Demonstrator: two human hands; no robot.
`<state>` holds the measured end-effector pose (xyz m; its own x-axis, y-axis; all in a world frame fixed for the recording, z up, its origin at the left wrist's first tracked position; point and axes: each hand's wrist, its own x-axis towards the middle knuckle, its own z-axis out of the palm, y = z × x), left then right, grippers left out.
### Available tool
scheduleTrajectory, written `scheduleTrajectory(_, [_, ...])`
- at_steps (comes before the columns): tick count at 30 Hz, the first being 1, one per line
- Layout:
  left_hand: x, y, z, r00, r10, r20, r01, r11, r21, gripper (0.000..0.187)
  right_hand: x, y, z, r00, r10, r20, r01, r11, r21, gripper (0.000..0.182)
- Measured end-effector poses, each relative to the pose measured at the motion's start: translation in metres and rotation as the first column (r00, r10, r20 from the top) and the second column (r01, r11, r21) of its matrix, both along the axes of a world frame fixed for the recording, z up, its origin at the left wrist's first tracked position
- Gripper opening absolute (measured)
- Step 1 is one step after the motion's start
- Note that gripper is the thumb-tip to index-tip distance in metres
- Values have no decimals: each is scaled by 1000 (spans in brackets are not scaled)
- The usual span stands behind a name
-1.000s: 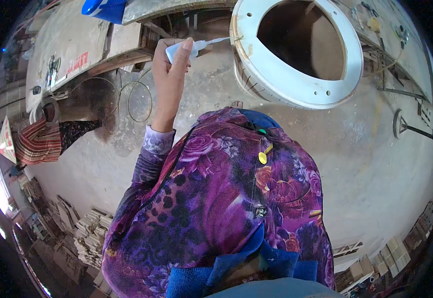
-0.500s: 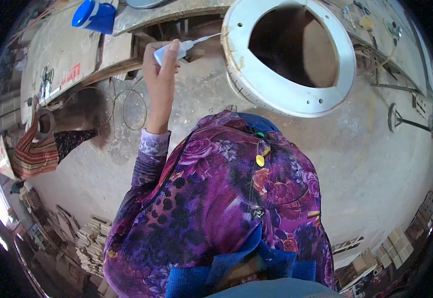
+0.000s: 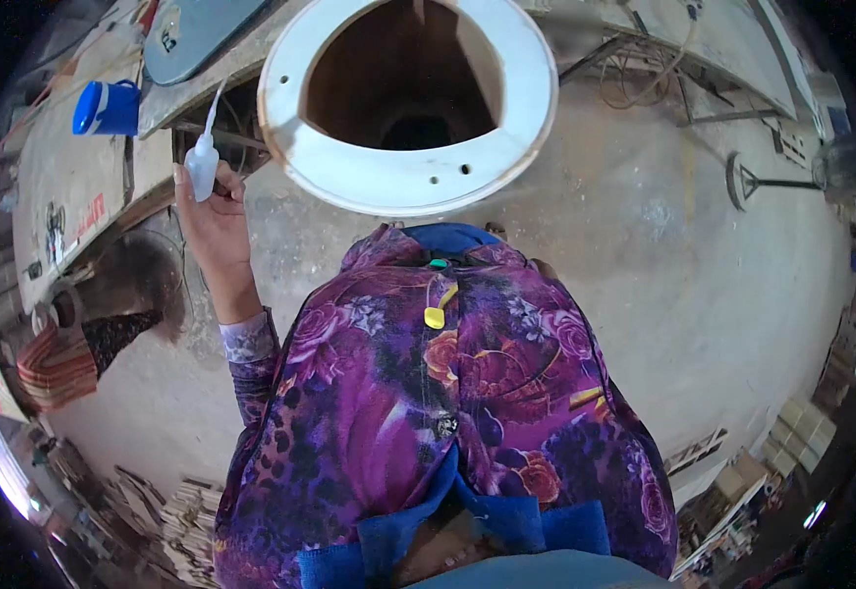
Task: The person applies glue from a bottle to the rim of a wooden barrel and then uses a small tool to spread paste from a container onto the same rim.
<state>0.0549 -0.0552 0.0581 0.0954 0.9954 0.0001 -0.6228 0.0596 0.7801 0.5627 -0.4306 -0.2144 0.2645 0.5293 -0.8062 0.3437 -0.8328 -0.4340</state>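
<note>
My left hand (image 3: 219,226) is closed around a small translucent squeeze bottle (image 3: 202,169) with a long thin nozzle pointing up. Just right of it stands a large hollow round piece (image 3: 413,187) with a white ring-shaped face. Small holes dot the ring, and the wide opening shows a dark brown inside. The bottle and the ring are apart, and the nozzle tip is left of the rim. My right hand is out of sight.
A blue mug-like container (image 3: 109,108) and a grey flat panel (image 3: 197,44) rest on the workbench (image 3: 84,167) at left. Another person (image 3: 59,363) in striped clothing is lower left. A metal stand (image 3: 742,182) is at right, and stacked wood (image 3: 192,520) lies behind.
My left hand has drawn the bottle away from the ring's edge, and its nozzle has swung from pointing right to upward. The view has shifted, so the ring appears further left.
</note>
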Motion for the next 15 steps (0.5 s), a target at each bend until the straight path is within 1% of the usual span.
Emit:
scheduleTrajectory(1, [15, -10, 7, 1000, 25, -5, -25, 1000, 9, 36, 18, 3, -8, 999, 46, -20, -45, 999, 7, 45])
scheduleTrajectory(3, [53, -33, 22, 992, 109, -69, -109, 994, 5, 42, 54, 15, -21, 987, 149, -64, -148, 989, 30, 45])
scheduleTrajectory(4, [76, -45, 31, 987, 141, -74, -139, 990, 24, 42, 72, 25, -27, 953, 293, -81, -288, 955, 77, 45])
scheduleTrajectory(5, [101, -59, 39, 985, 131, -116, -126, 991, 55, 48, 89, 34, -32, 888, 453, -71, -441, 886, 141, 45])
scheduleTrajectory(6, [126, -70, 46, 980, 121, -160, -109, 991, 81, 54, 103, 44, -32, 746, 666, -22, -642, 726, 246, 45])
scheduleTrajectory(7, [148, -79, 51, 977, 81, -199, -57, 991, 124, 55, 118, 55, -31, 521, 846, 111, -812, 452, 369, 45])
scheduleTrajectory(8, [171, -86, 54, 970, 41, -240, -1, 987, 161, 56, 122, 67, -16, 502, 857, 118, -820, 428, 381, 45])
scheduleTrajectory(9, [194, -94, 59, 963, 2, -271, 42, 987, 155, 56, 119, 80, 24, 852, 454, -260, -396, 885, 246, 45])
scheduleTrajectory(10, [212, -99, 63, 953, -38, -300, 84, 986, 141, 56, 112, 97, 64, 865, -164, -475, 133, 986, -99, 45])
scheduleTrajectory(11, [230, -107, 64, 934, -100, -344, 144, 984, 106, 56, 114, 109, 82, 866, -142, -480, 109, 989, -96, 45])
scheduleTrajectory(12, [246, -115, 65, 908, -165, -385, 204, 977, 62, 55, 117, 119, 91, 879, -24, -476, 57, 997, 56, 47])
scheduleTrajectory(13, [259, -120, 65, 863, -262, -433, 301, 953, 24, 55, 115, 129, 103, 884, 91, -458, 5, 979, 203, 49])
scheduleTrajectory(14, [272, -123, 65, 805, -357, -474, 393, 919, -23, 56, 111, 140, 115, 877, 107, -468, -16, 981, 196, 49])
scheduleTrajectory(15, [286, -126, 61, 765, -430, -480, 466, 883, -48, 56, 105, 152, 127, 831, 197, -520, -22, 946, 322, 54])
